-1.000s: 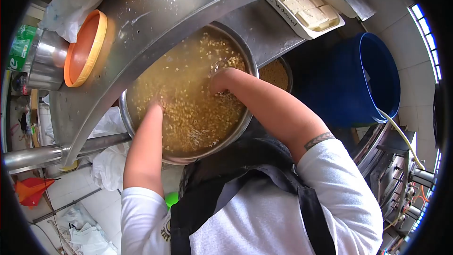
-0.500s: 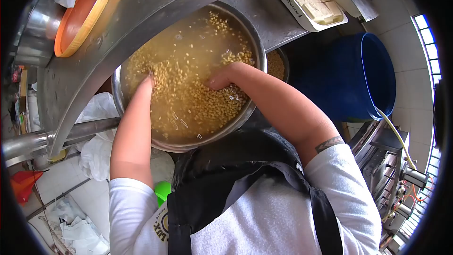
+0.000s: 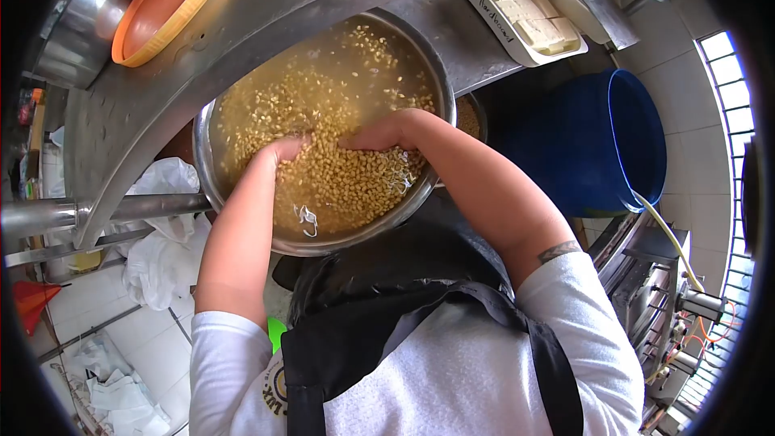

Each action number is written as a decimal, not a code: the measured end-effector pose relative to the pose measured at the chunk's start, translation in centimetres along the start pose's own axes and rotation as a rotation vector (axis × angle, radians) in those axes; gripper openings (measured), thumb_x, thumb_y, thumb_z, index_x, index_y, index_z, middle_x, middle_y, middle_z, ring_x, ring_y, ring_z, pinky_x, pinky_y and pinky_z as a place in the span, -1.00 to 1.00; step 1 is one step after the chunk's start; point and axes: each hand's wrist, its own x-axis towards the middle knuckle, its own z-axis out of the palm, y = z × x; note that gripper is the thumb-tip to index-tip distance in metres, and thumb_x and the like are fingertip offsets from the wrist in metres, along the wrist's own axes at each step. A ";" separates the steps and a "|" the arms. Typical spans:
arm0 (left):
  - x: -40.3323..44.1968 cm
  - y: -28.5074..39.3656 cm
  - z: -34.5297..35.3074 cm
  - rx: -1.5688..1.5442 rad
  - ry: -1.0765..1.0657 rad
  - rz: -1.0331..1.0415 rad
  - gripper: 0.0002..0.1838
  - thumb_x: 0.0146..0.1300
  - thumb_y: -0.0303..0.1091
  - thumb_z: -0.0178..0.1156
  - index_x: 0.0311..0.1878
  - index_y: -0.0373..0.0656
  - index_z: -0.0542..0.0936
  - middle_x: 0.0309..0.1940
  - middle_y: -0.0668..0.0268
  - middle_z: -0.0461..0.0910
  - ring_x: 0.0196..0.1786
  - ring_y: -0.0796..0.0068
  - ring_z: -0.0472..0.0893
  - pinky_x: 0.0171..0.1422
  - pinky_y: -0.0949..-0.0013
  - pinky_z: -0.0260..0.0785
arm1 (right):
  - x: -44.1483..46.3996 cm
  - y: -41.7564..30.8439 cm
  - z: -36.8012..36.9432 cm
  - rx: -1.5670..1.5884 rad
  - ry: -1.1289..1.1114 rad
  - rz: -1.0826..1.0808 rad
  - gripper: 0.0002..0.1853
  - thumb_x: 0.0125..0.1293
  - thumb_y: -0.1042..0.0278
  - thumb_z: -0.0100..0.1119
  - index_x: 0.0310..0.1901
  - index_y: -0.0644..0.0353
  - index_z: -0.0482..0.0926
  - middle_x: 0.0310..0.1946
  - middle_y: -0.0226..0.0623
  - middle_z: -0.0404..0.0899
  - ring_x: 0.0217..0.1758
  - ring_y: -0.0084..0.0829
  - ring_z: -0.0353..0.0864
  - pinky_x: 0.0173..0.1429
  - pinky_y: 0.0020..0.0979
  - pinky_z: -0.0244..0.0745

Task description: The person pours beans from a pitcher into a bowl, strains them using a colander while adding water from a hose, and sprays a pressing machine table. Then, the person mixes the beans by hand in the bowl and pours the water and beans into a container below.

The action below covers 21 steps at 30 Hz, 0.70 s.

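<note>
A wide metal basin [image 3: 445, 85] holds cloudy yellowish water [image 3: 311, 60] and a mass of pale yellow beans [image 3: 347, 182] that look like soybeans. My left hand [image 3: 288, 146] is sunk in the beans left of the basin's middle, wrist above the surface. From the right, my right hand [image 3: 386, 131] dips into the same heap, its back partly showing. The two hands point toward each other, a short gap apart. Beans and murky water cover the fingers of both, so whether they are closed on beans is hidden. Light glints on the wet heap below the hands.
A curved steel counter edge [image 3: 266, 56] overhangs the basin's far left side. An orange-rimmed bowl [image 3: 182, 20] sits on it. At upper right is a white tray [image 3: 529, 57] of pale blocks. A blue barrel [image 3: 557, 145] stands to the right, near machinery [image 3: 654, 274].
My left hand has moved right and slightly down, closer to my right hand. My right hand has shifted slightly left. Beans are heaped higher around and below the hands.
</note>
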 end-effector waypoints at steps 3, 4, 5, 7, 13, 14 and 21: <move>-7.0 4.4 1.3 -0.092 -0.052 -0.139 -0.19 0.62 0.22 -0.04 0.71 -0.10 0.15 0.72 0.07 0.13 0.68 -0.13 0.19 0.60 -0.26 0.15 | 0.3 0.5 -0.3 0.109 -0.016 0.041 -0.19 0.53 -0.28 0.15 0.60 0.13 0.34 0.59 -0.16 0.35 0.55 -0.28 0.41 0.52 -0.18 0.43; -5.8 3.6 1.5 -0.089 -0.053 -0.138 -0.19 0.62 0.22 -0.04 0.71 -0.10 0.15 0.72 0.07 0.13 0.68 -0.13 0.19 0.60 -0.26 0.15 | 0.5 0.9 -0.4 0.117 -0.044 0.062 -0.21 0.54 -0.23 0.16 0.59 0.14 0.35 0.59 -0.18 0.35 0.54 -0.30 0.43 0.49 -0.17 0.46; -3.6 2.3 1.7 -0.176 -0.090 -0.034 -0.15 0.61 0.25 -0.03 0.72 -0.10 0.12 0.74 0.03 0.08 0.72 -0.10 0.11 0.64 -0.26 0.06 | 0.3 0.9 -0.4 0.118 -0.043 0.063 -0.21 0.54 -0.23 0.16 0.59 0.14 0.35 0.59 -0.18 0.35 0.54 -0.30 0.43 0.49 -0.17 0.46; -3.0 1.9 1.8 -0.309 -0.149 0.105 -0.17 0.59 0.28 -0.01 0.72 -0.03 0.17 0.73 0.07 0.11 0.73 -0.02 0.08 0.69 -0.26 -0.09 | -0.5 0.7 -0.5 0.150 0.015 0.055 -0.35 0.55 -0.12 0.16 0.53 0.06 0.45 0.50 -0.16 0.48 0.45 -0.23 0.52 0.46 -0.20 0.47; -8.9 4.4 4.1 -0.230 -0.116 0.613 -0.04 0.49 0.25 0.24 0.72 -0.10 0.13 0.70 -0.17 0.08 0.73 -0.06 0.11 0.73 -0.11 0.04 | -3.2 3.1 0.6 -0.214 0.489 -0.253 -0.40 0.47 0.17 0.15 0.48 0.22 0.47 0.28 0.07 0.64 0.31 0.00 0.65 0.38 -0.15 0.56; -10.1 5.6 4.3 0.211 0.090 0.779 -0.03 0.43 0.18 0.35 0.71 -0.07 0.17 0.66 -0.27 0.10 0.69 -0.17 0.18 0.73 -0.08 0.12 | -3.2 4.2 1.3 -0.215 0.493 -0.256 -0.40 0.47 0.17 0.15 0.48 0.22 0.47 0.28 0.07 0.64 0.31 0.00 0.65 0.38 -0.15 0.56; -16.5 8.5 9.1 0.837 0.151 0.716 -0.08 0.19 -0.11 0.47 0.63 -0.01 0.35 0.69 -0.16 0.01 0.72 -0.41 -0.04 0.73 -0.47 -0.16 | -6.0 5.8 5.8 -0.716 0.829 -0.447 -0.52 0.35 0.30 0.09 0.28 0.19 0.65 0.23 0.00 0.65 0.32 0.03 0.61 0.37 -0.08 0.57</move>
